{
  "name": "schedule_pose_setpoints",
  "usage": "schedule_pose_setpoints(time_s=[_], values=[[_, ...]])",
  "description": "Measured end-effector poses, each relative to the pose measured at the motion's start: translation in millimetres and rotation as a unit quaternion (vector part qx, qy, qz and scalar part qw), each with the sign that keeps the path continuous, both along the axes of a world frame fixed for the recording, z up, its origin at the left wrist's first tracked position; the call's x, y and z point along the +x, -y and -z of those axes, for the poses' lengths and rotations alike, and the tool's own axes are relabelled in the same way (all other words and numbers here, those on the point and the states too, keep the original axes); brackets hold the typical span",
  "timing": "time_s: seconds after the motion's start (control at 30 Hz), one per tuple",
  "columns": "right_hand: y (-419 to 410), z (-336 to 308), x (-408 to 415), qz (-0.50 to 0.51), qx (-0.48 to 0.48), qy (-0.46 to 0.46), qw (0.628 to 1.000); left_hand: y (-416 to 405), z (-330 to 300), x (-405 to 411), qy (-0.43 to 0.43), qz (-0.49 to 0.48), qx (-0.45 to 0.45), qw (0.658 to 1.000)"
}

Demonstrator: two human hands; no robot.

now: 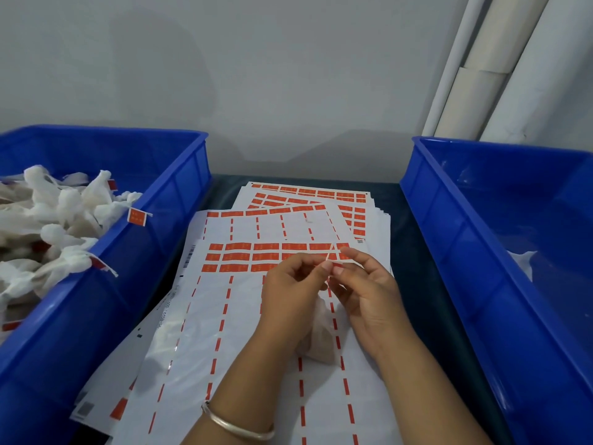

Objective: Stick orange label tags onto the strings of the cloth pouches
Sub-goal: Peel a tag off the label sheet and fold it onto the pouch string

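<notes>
Both hands meeting over the middle of the sheets: left hand [290, 292] with thumb and forefinger curled, pinching a thin string [329, 254]; right hand [362, 284] with fingertips pinching an orange label tag [337, 270] right against that string. Below the hands, partly hidden between the wrists, a white cloth pouch [316, 340] resting on the paper. Then, by size: two blue plastic bins on the dark counter [414, 252], one on each side. Left bin [96, 284] heaped with white cloth pouches [48, 226], several showing orange tags on their strings, two of them hanging over the bin's rim. Right bin [481, 268] holding a scrap of something white near its far wall, too unclear to name. Between the bins, overlapping white label sheets [256, 364], fanned and stacked: nearest sheet mostly peeled, only dashed orange strips left plus three rows of orange labels [244, 256] near its top; farther sheets behind with more orange rows. Silver bangle [237, 427] on the left wrist. Pale pipes [481, 75] against the grey wall at upper right.
</notes>
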State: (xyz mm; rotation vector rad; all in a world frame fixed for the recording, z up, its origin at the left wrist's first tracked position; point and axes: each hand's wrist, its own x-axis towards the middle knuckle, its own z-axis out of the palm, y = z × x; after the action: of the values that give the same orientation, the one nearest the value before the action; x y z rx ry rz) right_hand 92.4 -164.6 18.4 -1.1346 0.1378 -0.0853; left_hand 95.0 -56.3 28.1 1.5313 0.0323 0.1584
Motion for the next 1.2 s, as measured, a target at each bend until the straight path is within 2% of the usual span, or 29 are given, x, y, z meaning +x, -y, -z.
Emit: schedule_pose_setpoints(time_s=[0.2, 0.4, 0.77, 0.97, 1.1, 1.2], values=[[-0.8, 0.5, 0.2, 0.012, -0.034, 0.005, 0.999, -2.3, -1.8, 2.4, -0.047, 0.009, -0.058, 0.997], [-0.7, 0.6, 0.3, 0.019, -0.031, -0.003, 0.999, -2.3, -1.9, 1.9, -0.048, 0.044, -0.062, 0.996], [-2.2, 0.9, -3.0, 0.023, -0.058, 0.0, 0.998, -4.0, -0.7, 3.7, -0.037, 0.049, -0.054, 0.997], [-0.8, 3.7, -1.6, 0.051, -0.069, 0.003, 0.996, -1.7, -1.8, 3.0, -0.068, 0.036, -0.062, 0.995], [3.6, 7.0, 1.1, 0.105, -0.022, -0.016, 0.994, -0.6, 3.5, 4.8, -0.08, 0.055, 0.0, 0.995], [4.1, 10.8, 2.0, 0.121, -0.022, -0.024, 0.992, 1.3, 8.5, 4.0, -0.074, 0.09, 0.057, 0.992]])
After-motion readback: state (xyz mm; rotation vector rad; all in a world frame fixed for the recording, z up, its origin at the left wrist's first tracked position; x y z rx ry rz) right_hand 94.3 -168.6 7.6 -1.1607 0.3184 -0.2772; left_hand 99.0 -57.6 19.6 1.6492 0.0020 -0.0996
